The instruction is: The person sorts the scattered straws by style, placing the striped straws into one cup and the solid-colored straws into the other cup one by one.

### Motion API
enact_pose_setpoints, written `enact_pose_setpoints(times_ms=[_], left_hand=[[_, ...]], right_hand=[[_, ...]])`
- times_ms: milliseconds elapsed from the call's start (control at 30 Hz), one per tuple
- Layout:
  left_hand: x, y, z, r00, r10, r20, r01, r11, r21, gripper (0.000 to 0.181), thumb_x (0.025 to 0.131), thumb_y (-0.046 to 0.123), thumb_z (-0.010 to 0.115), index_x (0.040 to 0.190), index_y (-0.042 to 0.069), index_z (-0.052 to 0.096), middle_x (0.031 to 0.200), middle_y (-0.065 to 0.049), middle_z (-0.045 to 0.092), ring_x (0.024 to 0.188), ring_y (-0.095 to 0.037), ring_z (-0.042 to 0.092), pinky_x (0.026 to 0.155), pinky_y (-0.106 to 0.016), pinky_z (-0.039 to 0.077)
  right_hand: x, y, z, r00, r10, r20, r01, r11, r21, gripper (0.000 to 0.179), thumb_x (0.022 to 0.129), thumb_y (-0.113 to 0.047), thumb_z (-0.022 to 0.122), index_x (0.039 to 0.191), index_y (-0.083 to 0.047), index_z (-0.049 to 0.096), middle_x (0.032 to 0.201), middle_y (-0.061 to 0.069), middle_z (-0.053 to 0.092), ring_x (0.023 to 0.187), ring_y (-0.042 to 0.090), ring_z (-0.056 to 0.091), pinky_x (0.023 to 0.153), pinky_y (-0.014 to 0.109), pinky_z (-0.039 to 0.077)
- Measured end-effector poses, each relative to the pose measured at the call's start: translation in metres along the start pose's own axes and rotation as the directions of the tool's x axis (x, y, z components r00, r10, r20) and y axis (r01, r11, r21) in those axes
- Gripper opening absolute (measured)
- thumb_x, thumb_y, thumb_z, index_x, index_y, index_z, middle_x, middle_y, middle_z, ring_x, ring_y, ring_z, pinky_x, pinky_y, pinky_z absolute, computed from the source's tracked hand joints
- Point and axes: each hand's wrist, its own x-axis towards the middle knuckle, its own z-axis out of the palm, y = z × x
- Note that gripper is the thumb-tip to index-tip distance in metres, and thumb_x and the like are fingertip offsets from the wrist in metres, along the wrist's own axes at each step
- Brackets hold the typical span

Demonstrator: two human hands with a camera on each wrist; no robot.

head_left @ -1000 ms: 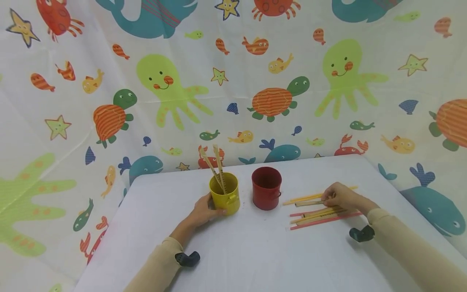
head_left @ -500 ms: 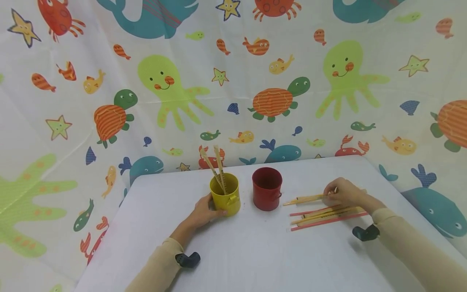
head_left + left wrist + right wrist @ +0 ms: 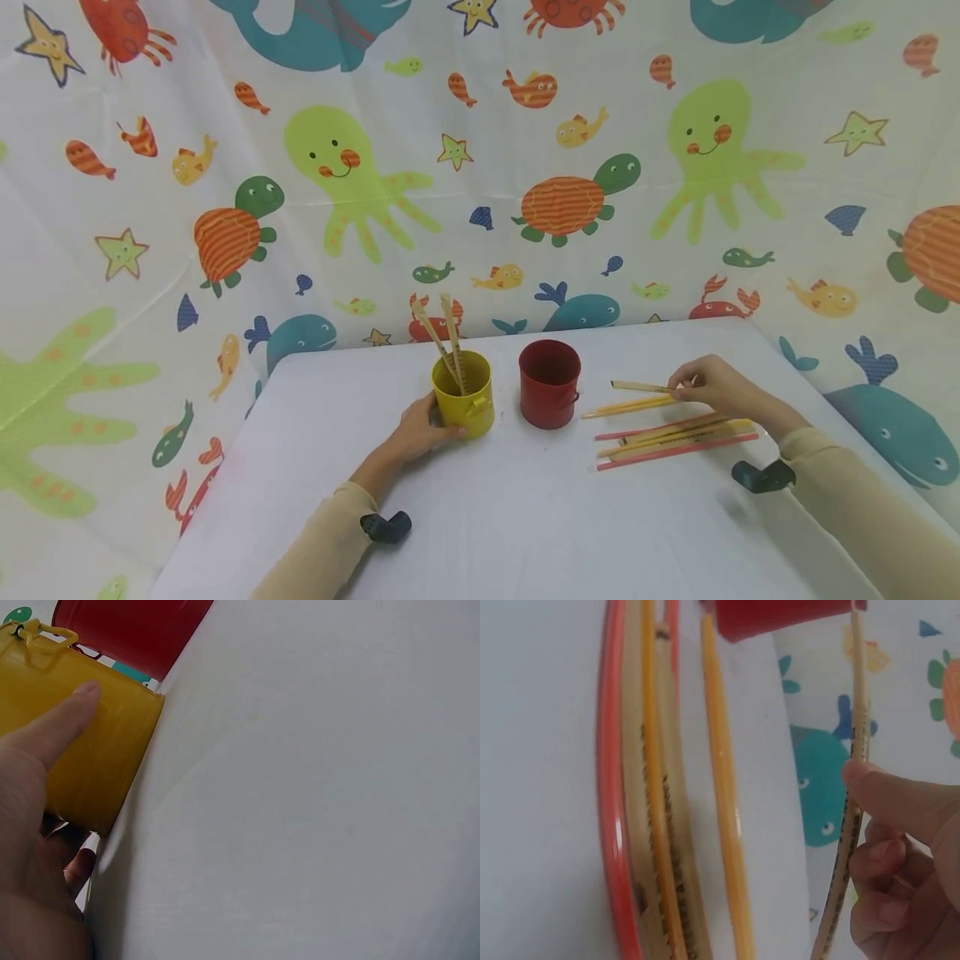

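Note:
My left hand [image 3: 418,435] grips the side of a small yellow bucket [image 3: 465,412], thumb in front. In the left wrist view the thumb lies along the yellow wall [image 3: 112,742], and the other fingers go round behind it. Two beige sticks with dark printing [image 3: 454,346] lean upright inside the bucket. On the right, my right hand [image 3: 716,390] pinches one thin beige stick [image 3: 637,386] between thumb and fingers, held above the table. Its dark printed marks show in the right wrist view, where the stick [image 3: 859,712] runs upward from the fingertips.
A dark red bucket [image 3: 549,400] stands just right of the yellow one, its visible inside bare. Several yellow, beige and pinkish-red sticks lie on the white table [image 3: 525,525], including a yellow pair [image 3: 630,407] and a red stick [image 3: 675,452]. A printed cloth [image 3: 480,183] hangs behind.
My right hand has picked up the beige stick from beside the yellow ones and raised it toward the back of the table. My left hand keeps its hold on the yellow bucket.

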Motion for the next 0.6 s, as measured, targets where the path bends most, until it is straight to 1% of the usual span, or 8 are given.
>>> enact_pose_setpoints(times_ms=[100, 200, 267, 333, 433, 533, 600], left_hand=[[0.001, 0.000, 0.000, 1.000, -0.008, -0.001, 0.008, 1.000, 0.005, 0.095, 0.080, 0.044, 0.084, 0.157, 0.014, 0.036, 0.161, -0.010, 0.041, 0.152, -0.036, 0.032, 0.123, -0.065, 0.024], [0.002, 0.000, 0.000, 1.000, -0.004, -0.005, 0.004, 1.000, 0.010, 0.096, 0.080, 0.045, 0.084, 0.157, 0.013, 0.037, 0.161, -0.011, 0.041, 0.152, -0.036, 0.032, 0.122, -0.065, 0.025], [0.001, 0.000, -0.001, 1.000, 0.001, -0.004, -0.001, 1.000, 0.011, 0.096, 0.080, 0.045, 0.083, 0.157, 0.013, 0.036, 0.161, -0.011, 0.041, 0.152, -0.037, 0.032, 0.122, -0.066, 0.025], [0.001, 0.000, -0.001, 1.000, 0.001, -0.001, -0.001, 1.000, 0.008, 0.095, 0.080, 0.045, 0.083, 0.157, 0.013, 0.036, 0.161, -0.011, 0.041, 0.152, -0.037, 0.032, 0.123, -0.065, 0.024], [0.001, 0.000, 0.000, 1.000, 0.002, 0.002, -0.002, 1.000, 0.006, 0.096, 0.081, 0.044, 0.083, 0.157, 0.012, 0.035, 0.162, -0.012, 0.040, 0.152, -0.037, 0.031, 0.123, -0.066, 0.024], [0.002, -0.001, 0.000, 1.000, -0.002, -0.001, 0.002, 1.000, 0.008, 0.097, 0.080, 0.045, 0.083, 0.157, 0.012, 0.035, 0.162, -0.013, 0.039, 0.153, -0.038, 0.031, 0.123, -0.066, 0.023], [0.002, -0.002, 0.000, 1.000, 0.005, -0.007, -0.004, 1.000, 0.017, 0.097, 0.080, 0.046, 0.084, 0.157, 0.011, 0.035, 0.161, -0.014, 0.040, 0.152, -0.039, 0.032, 0.122, -0.066, 0.024]], right_hand=[[0.000, -0.003, -0.001, 1.000, -0.005, -0.005, 0.006, 0.998, 0.062, 0.018, 0.091, -0.012, 0.074, 0.104, 0.001, 0.074, 0.087, 0.005, 0.065, 0.073, 0.012, 0.056, 0.063, 0.019, 0.046], [0.002, -0.008, -0.003, 1.000, -0.002, -0.003, 0.002, 0.993, 0.116, 0.024, 0.093, -0.016, 0.073, 0.108, 0.003, 0.073, 0.092, 0.007, 0.068, 0.082, 0.018, 0.063, 0.070, 0.019, 0.051], [0.002, -0.012, -0.004, 1.000, -0.002, 0.001, 0.002, 0.989, 0.145, 0.027, 0.094, -0.019, 0.072, 0.111, 0.002, 0.072, 0.098, 0.009, 0.069, 0.088, 0.022, 0.064, 0.076, 0.021, 0.054], [0.002, -0.017, -0.005, 1.000, 0.006, 0.005, -0.007, 0.984, 0.179, 0.028, 0.095, -0.022, 0.071, 0.112, 0.001, 0.072, 0.103, 0.011, 0.070, 0.092, 0.024, 0.065, 0.080, 0.026, 0.057], [0.002, -0.026, -0.005, 1.000, 0.013, 0.020, -0.018, 0.970, 0.241, 0.030, 0.097, -0.024, 0.069, 0.116, 0.000, 0.070, 0.110, 0.014, 0.068, 0.097, 0.025, 0.063, 0.085, 0.037, 0.059], [0.003, -0.036, -0.004, 0.999, 0.020, 0.025, -0.026, 0.952, 0.306, 0.032, 0.097, -0.025, 0.068, 0.117, 0.000, 0.068, 0.108, 0.007, 0.068, 0.098, 0.021, 0.061, 0.086, 0.040, 0.056], [0.003, -0.041, -0.002, 0.999, 0.020, 0.025, -0.027, 0.941, 0.338, 0.030, 0.098, -0.026, 0.067, 0.117, -0.002, 0.067, 0.103, -0.002, 0.068, 0.100, 0.020, 0.060, 0.087, 0.039, 0.054]])
